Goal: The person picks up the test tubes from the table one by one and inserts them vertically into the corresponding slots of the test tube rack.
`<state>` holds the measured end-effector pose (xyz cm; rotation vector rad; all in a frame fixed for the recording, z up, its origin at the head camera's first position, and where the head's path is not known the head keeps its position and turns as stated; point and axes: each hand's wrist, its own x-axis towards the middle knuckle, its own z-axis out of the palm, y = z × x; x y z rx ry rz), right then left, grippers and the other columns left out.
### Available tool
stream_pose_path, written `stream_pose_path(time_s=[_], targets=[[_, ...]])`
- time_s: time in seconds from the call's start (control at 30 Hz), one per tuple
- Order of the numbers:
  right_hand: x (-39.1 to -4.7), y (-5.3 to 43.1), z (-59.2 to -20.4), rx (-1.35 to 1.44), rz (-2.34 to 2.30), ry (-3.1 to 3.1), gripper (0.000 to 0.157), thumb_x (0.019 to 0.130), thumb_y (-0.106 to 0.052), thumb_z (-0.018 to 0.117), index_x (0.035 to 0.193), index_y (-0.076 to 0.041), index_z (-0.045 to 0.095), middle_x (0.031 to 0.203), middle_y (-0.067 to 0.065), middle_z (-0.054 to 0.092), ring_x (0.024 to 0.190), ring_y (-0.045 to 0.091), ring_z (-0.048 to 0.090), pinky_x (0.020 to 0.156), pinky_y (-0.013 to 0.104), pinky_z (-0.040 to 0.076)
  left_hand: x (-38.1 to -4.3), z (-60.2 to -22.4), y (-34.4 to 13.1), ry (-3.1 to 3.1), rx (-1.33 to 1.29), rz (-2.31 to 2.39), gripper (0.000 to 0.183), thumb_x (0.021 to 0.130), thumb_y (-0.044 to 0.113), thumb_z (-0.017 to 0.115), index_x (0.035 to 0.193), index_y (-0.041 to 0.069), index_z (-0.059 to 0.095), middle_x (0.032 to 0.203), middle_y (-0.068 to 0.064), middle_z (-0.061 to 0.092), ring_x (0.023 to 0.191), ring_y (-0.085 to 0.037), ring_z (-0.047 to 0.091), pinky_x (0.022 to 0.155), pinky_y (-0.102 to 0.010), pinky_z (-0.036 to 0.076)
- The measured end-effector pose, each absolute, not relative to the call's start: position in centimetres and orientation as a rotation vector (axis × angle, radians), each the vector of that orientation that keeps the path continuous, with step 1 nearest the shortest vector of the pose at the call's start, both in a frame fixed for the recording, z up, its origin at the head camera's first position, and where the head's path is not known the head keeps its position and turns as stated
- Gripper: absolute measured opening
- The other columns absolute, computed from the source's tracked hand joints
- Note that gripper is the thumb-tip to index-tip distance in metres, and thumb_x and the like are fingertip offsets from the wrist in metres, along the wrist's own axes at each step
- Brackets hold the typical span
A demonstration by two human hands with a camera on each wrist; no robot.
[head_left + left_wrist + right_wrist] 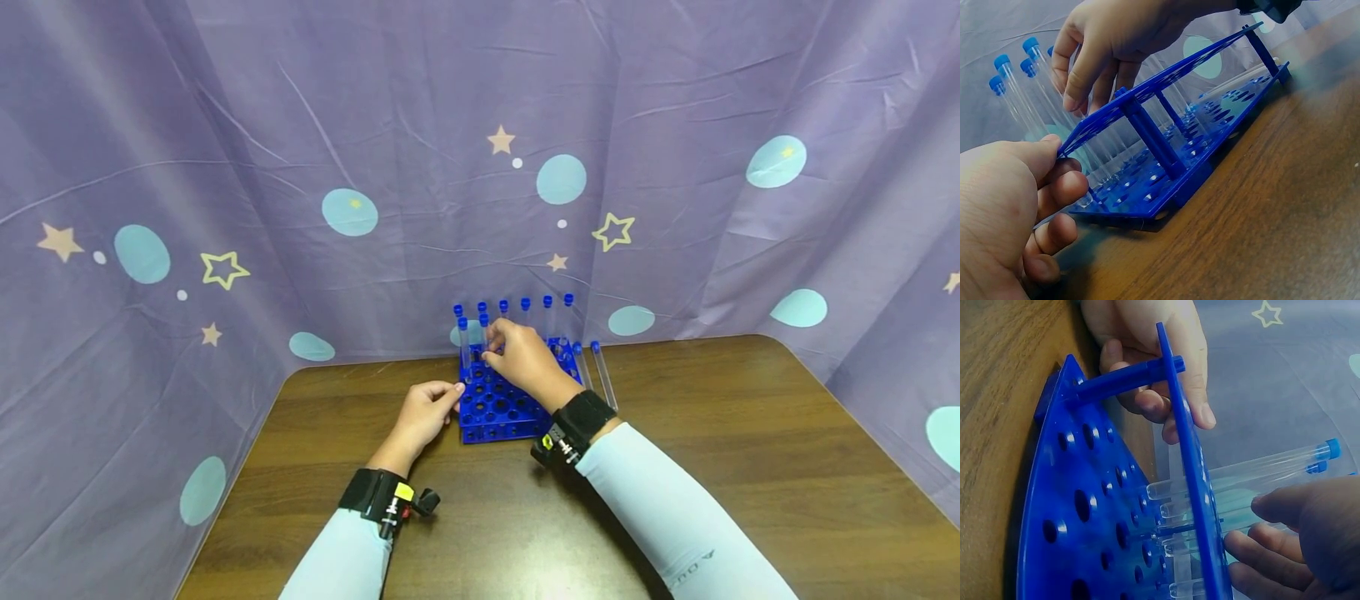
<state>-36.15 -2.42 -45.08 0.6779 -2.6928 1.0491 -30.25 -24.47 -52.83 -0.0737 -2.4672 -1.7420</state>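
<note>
A blue test tube rack (501, 429) stands on the table, its top plate full of round holes. My left hand (426, 414) pinches the near-left edge of that plate, thumb on top and index finger underneath. Over the rack, my right hand (521, 354) has its fingers loosely bent and spread apart beside a capped test tube (483, 320); nothing shows between them in the right wrist view. Another test tube (464, 350) stands at its left in the same row. Behind them rises a back row of clear tubes with blue caps (458, 310), partly hidden by the right hand.
Two capped tubes (603, 375) lie at the rack's right side. The brown wooden table (720, 450) reaches back to a purple curtain (420, 108) close behind the rack. Each wrist wears a black strap (372, 493) with a small camera.
</note>
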Motion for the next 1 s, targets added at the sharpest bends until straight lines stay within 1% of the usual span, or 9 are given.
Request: stream_pose_path(time_s=[0.2, 0.4, 0.5, 0.63, 0.7, 0.77, 0.9, 1.0], targets=[[-35.9, -1.8, -44.9, 0.651, 1.058, -2.700, 0.032, 0.100, -0.020, 0.090, 0.126, -0.008, 0.075, 0.110, 0.008, 0.085, 0.099, 0.025, 0.082, 0.088, 0.042, 0.068, -30.3, -52.8, -24.5, -2.470, -0.090, -1.747, 0.029, 0.110, 0.023, 0.076, 0.099, -0.001, 0.085, 0.074, 0.004, 0.072, 0.061, -0.010, 0.057, 0.059, -0.023, 0.051], [-35.3, -0.2, -44.5, 0.620, 1.095, -2.692, 0.028, 0.105, -0.020, 0.083, 0.127, -0.004, 0.077, 0.107, 0.008, 0.084, 0.082, 0.020, 0.078, 0.073, 0.038, 0.064, -30.1, -52.8, -24.7, -2.470, -0.071, -1.726, 0.029, 0.111, 0.022, 0.076, 0.096, -0.001, 0.084, 0.079, -0.007, 0.074, 0.060, -0.011, 0.057, 0.058, -0.024, 0.051], [-35.1, 1.0, -44.4, 0.598, 1.056, -2.693, 0.022, 0.106, -0.021, 0.080, 0.122, -0.007, 0.078, 0.105, 0.007, 0.084, 0.079, 0.018, 0.076, 0.071, 0.037, 0.062, -30.0, -52.8, -24.7, -2.473, -0.060, -1.719, 0.029, 0.111, 0.022, 0.076, 0.095, -0.001, 0.084, 0.079, -0.009, 0.074, 0.060, -0.011, 0.056, 0.058, -0.024, 0.050], [-35.0, 3.3, -43.9, 0.510, 1.025, -2.695, 0.011, 0.106, -0.025, 0.079, 0.109, -0.014, 0.079, 0.100, 0.004, 0.083, 0.079, 0.019, 0.075, 0.072, 0.040, 0.061, -30.0, -52.9, -24.5, -2.487, -0.068, -1.724, 0.029, 0.111, 0.024, 0.076, 0.096, 0.000, 0.085, 0.078, -0.002, 0.073, 0.061, -0.012, 0.056, 0.059, -0.024, 0.051], [-35.0, 4.5, -43.5, 0.474, 1.027, -2.687, 0.011, 0.107, -0.025, 0.078, 0.105, -0.014, 0.079, 0.098, 0.005, 0.083, 0.079, 0.020, 0.074, 0.072, 0.042, 0.060, -30.1, -52.9, -24.4, -2.492, -0.073, -1.724, 0.030, 0.112, 0.024, 0.075, 0.097, 0.000, 0.085, 0.076, 0.002, 0.072, 0.062, -0.012, 0.056, 0.059, -0.024, 0.051], [-35.0, 5.8, -43.1, 0.439, 1.030, -2.678, 0.012, 0.107, -0.025, 0.078, 0.102, -0.013, 0.079, 0.095, 0.006, 0.082, 0.078, 0.022, 0.074, 0.072, 0.043, 0.060, -30.1, -52.9, -24.3, -2.491, -0.074, -1.729, 0.029, 0.112, 0.023, 0.075, 0.096, 0.000, 0.084, 0.075, 0.003, 0.071, 0.061, -0.012, 0.056, 0.059, -0.023, 0.051], [-35.2, 7.9, -42.5, 0.396, 0.994, -2.667, 0.013, 0.106, -0.024, 0.076, 0.100, -0.013, 0.078, 0.092, 0.006, 0.081, 0.076, 0.022, 0.072, 0.070, 0.040, 0.057, -30.1, -52.9, -24.3, -2.471, -0.076, -1.742, 0.029, 0.111, 0.020, 0.075, 0.095, -0.002, 0.083, 0.075, -0.001, 0.072, 0.060, -0.012, 0.055, 0.058, -0.024, 0.050], [-35.4, 9.2, -42.2, 0.364, 0.974, -2.666, 0.014, 0.106, -0.024, 0.075, 0.098, -0.012, 0.078, 0.092, 0.006, 0.080, 0.074, 0.022, 0.071, 0.067, 0.038, 0.055, -30.1, -52.9, -24.3, -2.467, -0.084, -1.734, 0.030, 0.111, 0.021, 0.075, 0.094, -0.002, 0.083, 0.076, -0.004, 0.072, 0.060, -0.012, 0.055, 0.058, -0.024, 0.050]])
